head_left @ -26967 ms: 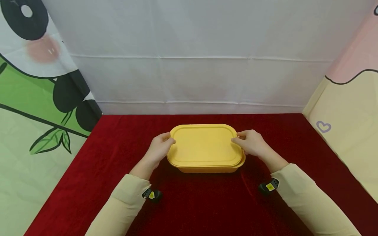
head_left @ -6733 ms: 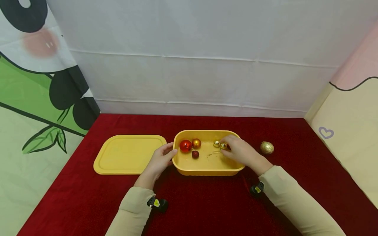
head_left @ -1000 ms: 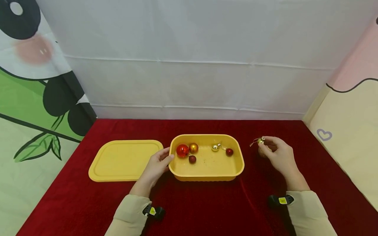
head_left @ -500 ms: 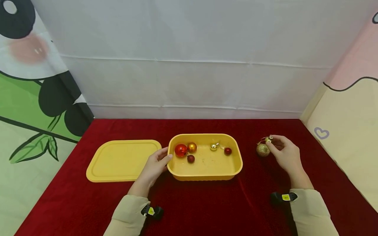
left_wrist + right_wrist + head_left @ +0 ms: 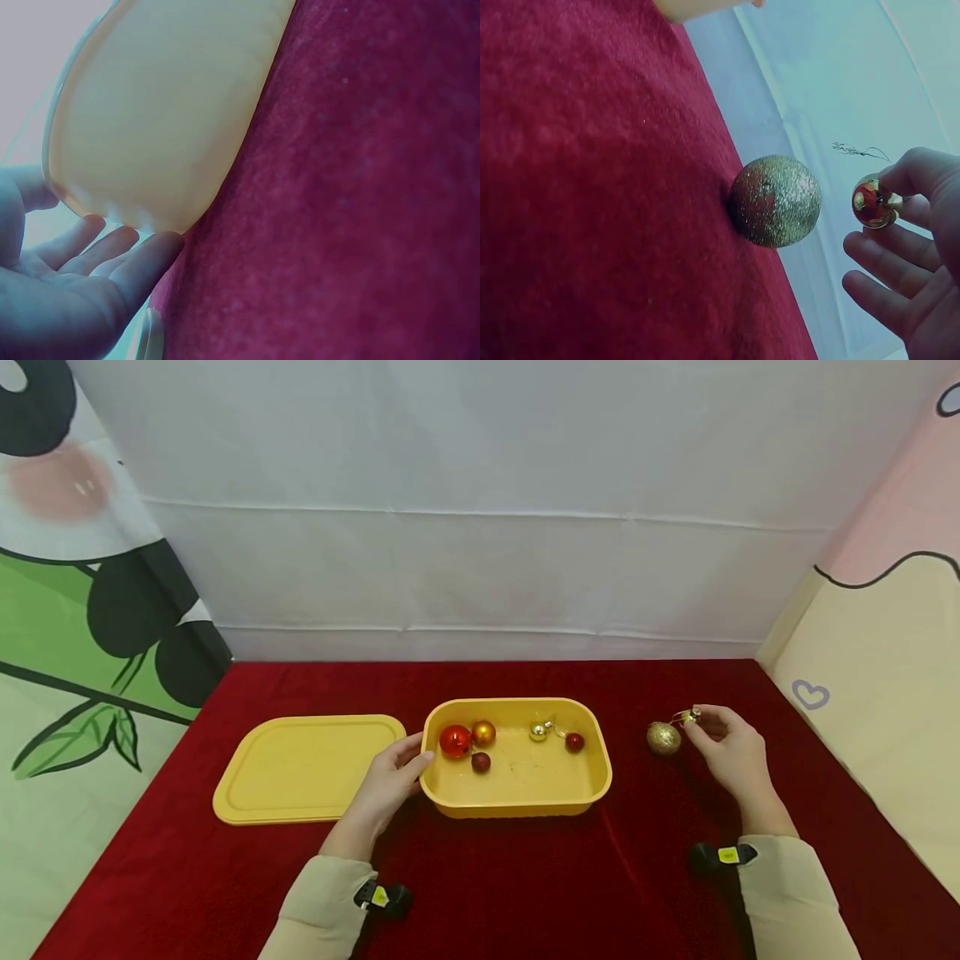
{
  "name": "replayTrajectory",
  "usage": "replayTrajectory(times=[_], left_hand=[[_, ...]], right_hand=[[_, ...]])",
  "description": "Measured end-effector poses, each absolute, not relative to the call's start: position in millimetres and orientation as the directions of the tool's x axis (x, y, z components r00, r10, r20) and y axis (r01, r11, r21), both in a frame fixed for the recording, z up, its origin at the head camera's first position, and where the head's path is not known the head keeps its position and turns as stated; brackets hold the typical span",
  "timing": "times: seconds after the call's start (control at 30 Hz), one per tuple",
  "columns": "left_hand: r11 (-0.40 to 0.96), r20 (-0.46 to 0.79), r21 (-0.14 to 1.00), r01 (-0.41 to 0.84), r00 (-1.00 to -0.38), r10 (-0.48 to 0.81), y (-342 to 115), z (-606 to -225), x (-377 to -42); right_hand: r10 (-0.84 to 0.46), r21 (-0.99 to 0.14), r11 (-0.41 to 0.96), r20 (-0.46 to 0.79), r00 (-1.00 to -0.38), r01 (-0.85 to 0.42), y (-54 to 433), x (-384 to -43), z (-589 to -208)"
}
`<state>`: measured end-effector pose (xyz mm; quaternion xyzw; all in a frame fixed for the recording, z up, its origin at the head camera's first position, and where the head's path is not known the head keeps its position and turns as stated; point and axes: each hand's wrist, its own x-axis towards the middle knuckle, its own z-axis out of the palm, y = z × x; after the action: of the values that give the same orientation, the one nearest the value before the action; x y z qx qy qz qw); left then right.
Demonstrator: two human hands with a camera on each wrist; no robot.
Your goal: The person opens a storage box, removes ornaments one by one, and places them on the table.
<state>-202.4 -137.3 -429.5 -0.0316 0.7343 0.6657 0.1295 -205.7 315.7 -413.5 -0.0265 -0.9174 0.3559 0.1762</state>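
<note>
My left hand [image 5: 386, 781] holds the left end of a yellow plastic box [image 5: 517, 810], thumb at the rim and fingers against the end wall in the left wrist view. To the right of the box, my right hand [image 5: 733, 756] pinches a small shiny gold Christmas bauble [image 5: 874, 201] with a thin hanging string. Just left of that hand, a larger glittery gold bauble [image 5: 664, 738] rests on the red cloth. Inside the box lie a shiny red bauble [image 5: 455, 741], an orange-gold one [image 5: 483, 732], a dark red one [image 5: 481, 762], a small gold one [image 5: 538, 732] and a small red one [image 5: 574, 742].
The yellow lid [image 5: 307, 768] lies flat on the red cloth [image 5: 540, 893], left of the box. A white fabric wall [image 5: 495, 568] stands behind the table, with printed cloth panels on both sides.
The lid has come off the box and lies to its left. My right hand has carried the small gold bauble out of the box, past the glittery one, lately shifting slightly right.
</note>
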Motion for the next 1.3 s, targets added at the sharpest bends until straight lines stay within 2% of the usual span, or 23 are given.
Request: replayTrajectory(times=[0.37,1.3], left_hand=[[0.123,-0.242,0.966,-0.227,-0.963,0.121,-139.3,-429.3,-202.3],[0.136,-0.25,0.963,-0.232,-0.959,0.133,-138.2,-427.4,-203.4]], right_hand=[[0.171,-0.645,0.764,0.219,-0.961,-0.011,324.3,-207.3,-416.5],[0.084,-0.594,0.803,0.036,-0.996,0.046,337.2,-207.0,-426.8]])
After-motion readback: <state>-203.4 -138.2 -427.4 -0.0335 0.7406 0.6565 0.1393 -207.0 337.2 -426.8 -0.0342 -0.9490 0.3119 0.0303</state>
